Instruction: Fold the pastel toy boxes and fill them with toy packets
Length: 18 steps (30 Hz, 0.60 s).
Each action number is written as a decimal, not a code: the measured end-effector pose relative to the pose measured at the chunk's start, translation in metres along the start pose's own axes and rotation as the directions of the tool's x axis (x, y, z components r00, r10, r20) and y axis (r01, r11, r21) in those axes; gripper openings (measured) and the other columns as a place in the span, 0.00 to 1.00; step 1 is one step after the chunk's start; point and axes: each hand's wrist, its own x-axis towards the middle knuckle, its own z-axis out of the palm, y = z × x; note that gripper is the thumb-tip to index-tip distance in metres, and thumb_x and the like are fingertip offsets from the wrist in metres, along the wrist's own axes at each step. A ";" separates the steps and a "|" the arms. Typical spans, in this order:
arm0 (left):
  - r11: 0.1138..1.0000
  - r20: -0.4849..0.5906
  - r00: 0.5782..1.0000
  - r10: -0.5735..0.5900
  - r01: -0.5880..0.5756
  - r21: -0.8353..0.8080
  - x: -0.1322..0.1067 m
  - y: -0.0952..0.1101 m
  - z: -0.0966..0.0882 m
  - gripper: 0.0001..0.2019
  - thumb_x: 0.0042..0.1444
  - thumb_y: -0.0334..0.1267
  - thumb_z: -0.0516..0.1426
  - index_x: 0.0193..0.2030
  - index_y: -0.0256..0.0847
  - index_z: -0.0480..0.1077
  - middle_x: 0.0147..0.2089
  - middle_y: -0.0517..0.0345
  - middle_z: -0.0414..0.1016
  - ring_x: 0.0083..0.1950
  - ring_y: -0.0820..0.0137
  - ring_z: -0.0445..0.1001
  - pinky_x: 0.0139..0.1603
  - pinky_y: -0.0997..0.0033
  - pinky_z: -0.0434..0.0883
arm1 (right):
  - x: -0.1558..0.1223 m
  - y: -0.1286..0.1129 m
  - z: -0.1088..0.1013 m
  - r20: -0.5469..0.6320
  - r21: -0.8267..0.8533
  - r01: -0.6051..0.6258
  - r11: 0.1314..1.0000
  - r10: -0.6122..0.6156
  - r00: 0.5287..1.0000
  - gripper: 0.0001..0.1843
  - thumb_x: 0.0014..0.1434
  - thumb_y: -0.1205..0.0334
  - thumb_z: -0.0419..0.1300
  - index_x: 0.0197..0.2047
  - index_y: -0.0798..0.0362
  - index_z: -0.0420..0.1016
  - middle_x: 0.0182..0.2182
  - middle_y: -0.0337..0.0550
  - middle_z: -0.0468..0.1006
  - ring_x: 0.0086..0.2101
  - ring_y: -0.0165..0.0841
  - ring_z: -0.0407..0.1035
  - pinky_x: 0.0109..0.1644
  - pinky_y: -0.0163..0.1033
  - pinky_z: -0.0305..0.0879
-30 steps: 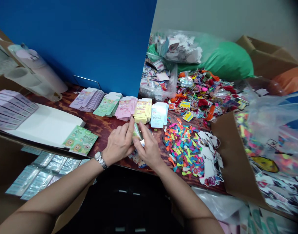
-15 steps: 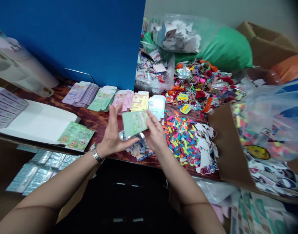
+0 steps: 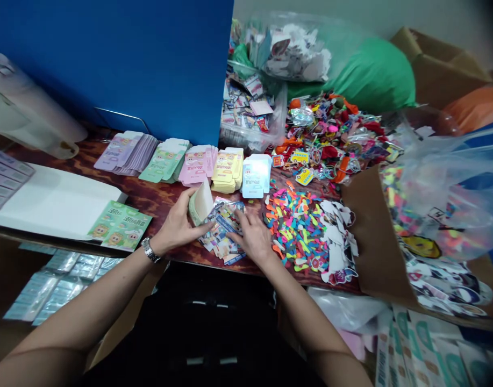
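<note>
A green packet [image 3: 200, 204], likely light, crushable and best edge-gripped, is being pinched by the left hand [image 3: 177, 227], the right hand [image 3: 254, 236] being spread over cards [image 3: 222, 232].

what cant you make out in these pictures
- Bottom of the green packet in the left hand: head view, hidden by the packet's own walls.
- Cards beneath the right hand: head view, covered by its fingers.
- Far ends of the purple boxes: head view, cut off by the left edge.
- Smallest print on the pale blue stack: head view, too small and blurred.
</note>
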 end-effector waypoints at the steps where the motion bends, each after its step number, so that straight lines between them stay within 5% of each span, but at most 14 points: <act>1: 1.000 0.029 1.000 0.006 -0.006 0.007 0.000 -0.001 0.000 0.40 0.50 0.48 0.65 0.65 0.38 0.54 0.61 0.43 0.66 0.60 0.55 0.71 0.59 0.56 0.71 | -0.001 0.001 -0.001 -0.024 0.065 -0.004 0.998 0.006 1.000 0.30 0.58 0.54 0.67 0.61 0.53 0.69 0.53 0.59 0.75 0.49 0.47 0.72 0.47 0.47 0.73; 4: 0.999 0.067 0.998 0.012 -0.015 0.040 0.000 -0.004 -0.003 0.41 0.50 0.46 0.65 0.67 0.38 0.52 0.64 0.42 0.63 0.63 0.55 0.67 0.63 0.56 0.67 | -0.001 0.009 -0.017 -0.100 0.332 0.012 0.943 0.022 0.995 0.14 0.64 0.62 0.58 0.53 0.52 0.75 0.48 0.51 0.78 0.46 0.40 0.74 0.48 0.43 0.71; 8: 0.977 0.005 0.998 0.058 -0.058 0.203 0.001 -0.010 -0.007 0.35 0.51 0.46 0.64 0.62 0.37 0.60 0.56 0.45 0.69 0.57 0.57 0.71 0.58 0.58 0.69 | 0.001 0.015 -0.061 -0.227 0.523 0.053 0.851 0.079 0.971 0.11 0.67 0.62 0.57 0.49 0.49 0.77 0.41 0.43 0.79 0.41 0.34 0.74 0.46 0.40 0.70; 13: 0.900 0.034 0.979 0.202 -0.199 0.387 -0.001 -0.007 -0.001 0.30 0.53 0.43 0.62 0.61 0.35 0.62 0.52 0.44 0.72 0.52 0.55 0.71 0.53 0.56 0.69 | 0.014 -0.003 -0.094 -0.359 0.371 0.261 0.891 -0.121 0.925 0.13 0.67 0.66 0.56 0.51 0.47 0.77 0.40 0.43 0.78 0.41 0.33 0.72 0.46 0.40 0.70; 18: 0.868 0.100 0.970 0.221 -0.243 0.434 -0.006 0.003 0.017 0.30 0.55 0.44 0.60 0.64 0.38 0.61 0.51 0.45 0.72 0.51 0.53 0.70 0.50 0.55 0.70 | 0.024 -0.031 -0.071 -0.293 0.182 0.340 0.923 -0.279 0.915 0.15 0.68 0.68 0.52 0.53 0.50 0.75 0.41 0.47 0.77 0.44 0.34 0.71 0.50 0.41 0.71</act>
